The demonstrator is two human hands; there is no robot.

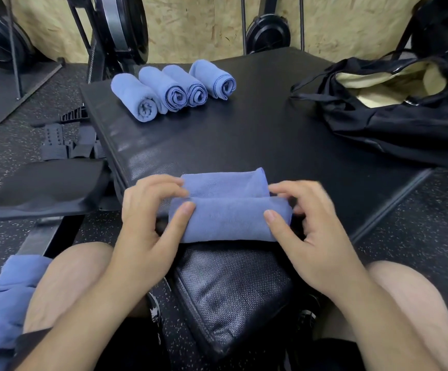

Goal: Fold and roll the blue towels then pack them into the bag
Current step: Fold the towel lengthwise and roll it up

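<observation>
The left hand (147, 210) and right hand (311, 218) both grip a partly rolled blue towel (228, 218) at the near edge of the table (244, 135), at about 6 o'clock on its surface. Each hand clasps one end of the roll. The fingers curl over the top and the thumbs press on the near face. The roll lies crosswise, and a flat unrolled stretch of the same towel extends away from it toward 12 o'clock.

The table is a black padded slab with a woven texture. At 11 o'clock on it, four rolled towels (173, 89) lie side by side, touching, with their spiral ends toward the viewer. By the person's left knee (65, 277), at 8 o'clock, a heap of loose towels (0, 303) rests on the floor (418, 223), which is dark speckled rubber. A black seat pad (46, 188) sits at 9 o'clock. Exercise machines (121, 28) stand against a chipboard wall (196, 25) at 12 o'clock.

At 2 o'clock a black bag (404, 124) slumps on the table's far right, well apart from the rolls. Its mouth is open and shows a cream lining (378, 84). I cannot tell what is inside.
</observation>
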